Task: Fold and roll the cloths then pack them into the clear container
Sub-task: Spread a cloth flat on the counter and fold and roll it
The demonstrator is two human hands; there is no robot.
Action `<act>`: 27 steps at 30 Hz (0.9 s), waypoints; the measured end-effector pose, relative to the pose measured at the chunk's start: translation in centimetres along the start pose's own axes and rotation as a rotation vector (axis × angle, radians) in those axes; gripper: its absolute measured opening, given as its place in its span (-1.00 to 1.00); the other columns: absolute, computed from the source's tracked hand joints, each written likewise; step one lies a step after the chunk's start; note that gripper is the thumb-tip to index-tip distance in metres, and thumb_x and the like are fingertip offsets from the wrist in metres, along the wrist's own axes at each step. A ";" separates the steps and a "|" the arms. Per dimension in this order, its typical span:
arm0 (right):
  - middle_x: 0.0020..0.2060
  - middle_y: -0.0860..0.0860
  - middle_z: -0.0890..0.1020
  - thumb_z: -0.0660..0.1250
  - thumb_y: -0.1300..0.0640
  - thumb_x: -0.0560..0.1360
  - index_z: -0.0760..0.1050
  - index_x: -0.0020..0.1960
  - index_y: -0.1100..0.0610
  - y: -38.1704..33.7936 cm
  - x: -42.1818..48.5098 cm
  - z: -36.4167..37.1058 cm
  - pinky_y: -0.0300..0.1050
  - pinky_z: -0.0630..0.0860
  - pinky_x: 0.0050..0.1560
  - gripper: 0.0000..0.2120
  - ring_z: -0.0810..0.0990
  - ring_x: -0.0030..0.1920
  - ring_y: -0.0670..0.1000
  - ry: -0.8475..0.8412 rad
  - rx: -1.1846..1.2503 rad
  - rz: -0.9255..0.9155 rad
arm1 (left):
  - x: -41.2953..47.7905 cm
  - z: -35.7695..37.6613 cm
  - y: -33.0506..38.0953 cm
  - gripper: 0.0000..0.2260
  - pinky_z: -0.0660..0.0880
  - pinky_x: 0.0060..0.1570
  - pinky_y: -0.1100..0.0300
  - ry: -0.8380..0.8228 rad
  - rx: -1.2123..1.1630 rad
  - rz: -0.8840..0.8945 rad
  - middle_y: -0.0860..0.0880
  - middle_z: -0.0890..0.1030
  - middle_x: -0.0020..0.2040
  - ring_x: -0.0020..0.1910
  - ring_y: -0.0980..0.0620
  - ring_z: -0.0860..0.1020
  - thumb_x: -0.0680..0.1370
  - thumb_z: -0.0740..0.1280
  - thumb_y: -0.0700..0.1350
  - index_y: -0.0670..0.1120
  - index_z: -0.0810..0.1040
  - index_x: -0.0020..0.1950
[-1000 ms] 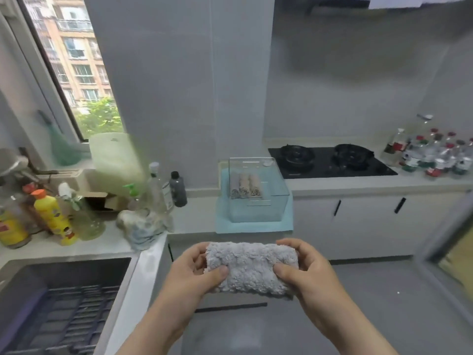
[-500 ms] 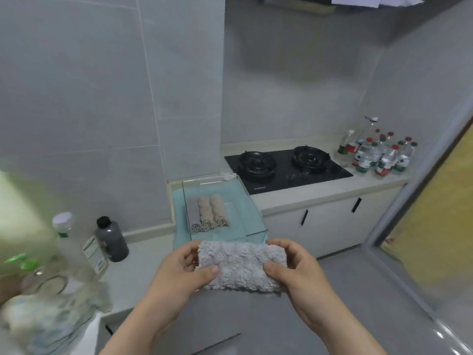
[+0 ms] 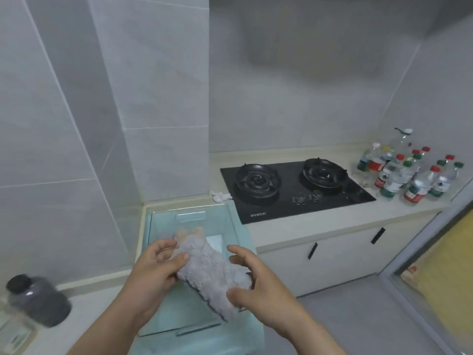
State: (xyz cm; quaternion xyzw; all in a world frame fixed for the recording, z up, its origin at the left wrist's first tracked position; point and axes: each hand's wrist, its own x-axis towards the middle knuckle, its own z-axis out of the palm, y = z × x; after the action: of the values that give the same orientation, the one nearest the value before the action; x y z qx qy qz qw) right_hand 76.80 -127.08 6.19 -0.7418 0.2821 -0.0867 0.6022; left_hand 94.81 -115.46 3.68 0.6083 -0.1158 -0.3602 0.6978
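Note:
A fluffy grey rolled cloth [image 3: 212, 272] hangs tilted over the clear container [image 3: 189, 213], its far end pointing into the box. My left hand [image 3: 156, 267] grips its upper left side, thumb on top. My right hand [image 3: 253, 280] holds its lower right end with curled fingers. Pale rolled cloths [image 3: 189, 233] lie inside the container, mostly hidden behind the grey roll. The container stands on a light teal mat [image 3: 245, 234] on the counter.
A black two-burner gas hob [image 3: 294, 188] lies to the right, with several plastic bottles [image 3: 407, 172] at the far right corner. A dark jar [image 3: 38, 301] stands at the left on the counter. A crumpled white scrap [image 3: 221, 196] lies behind the container. Grey floor is below right.
The view has swung right and closed in on the container. The grey roll, held level before, now tilts with one end over the open box, and both hands are above it.

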 end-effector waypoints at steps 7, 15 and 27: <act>0.35 -0.26 0.39 0.39 0.19 0.37 0.13 0.47 -0.37 0.2 8.5 -2.1 -0.42 0.44 0.12 -0.16 0.45 0.24 -0.31 -0.280 -0.160 0.059 | 7.7 2.5 -0.1 -0.94 0.49 -0.35 0.14 -0.005 0.190 -0.016 -0.17 0.61 -0.28 -0.34 -0.03 0.57 0.50 0.40 -0.27 -0.24 0.58 -0.15; 0.35 -0.21 0.35 0.39 0.15 0.34 0.15 0.48 -0.27 1.4 13.3 -0.6 -0.38 0.41 0.19 -0.18 0.42 0.25 -0.24 -0.148 -0.254 0.148 | 12.0 -0.1 0.2 -0.84 0.57 0.07 -0.02 -0.013 0.302 -0.042 -0.13 0.67 -0.13 -0.07 -0.11 0.62 0.59 0.31 -0.16 -0.18 0.64 -0.10; 0.28 0.17 0.26 0.27 0.33 0.41 -0.05 0.55 0.05 5.6 22.5 4.6 -0.05 0.40 -0.12 -0.17 0.47 0.09 0.17 -0.023 -1.209 0.236 | 11.6 -12.3 -5.1 -0.41 0.47 0.14 0.02 -0.066 1.277 0.435 -0.03 0.57 0.17 0.16 0.00 0.48 0.59 -0.05 0.30 -0.05 0.63 0.11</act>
State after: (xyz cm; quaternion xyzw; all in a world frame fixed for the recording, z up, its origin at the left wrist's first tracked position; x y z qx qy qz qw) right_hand 95.77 -135.61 -4.98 -0.9167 0.3547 0.1638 0.0834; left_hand 108.64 -113.49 -7.14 0.8529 -0.4471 -0.0907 0.2540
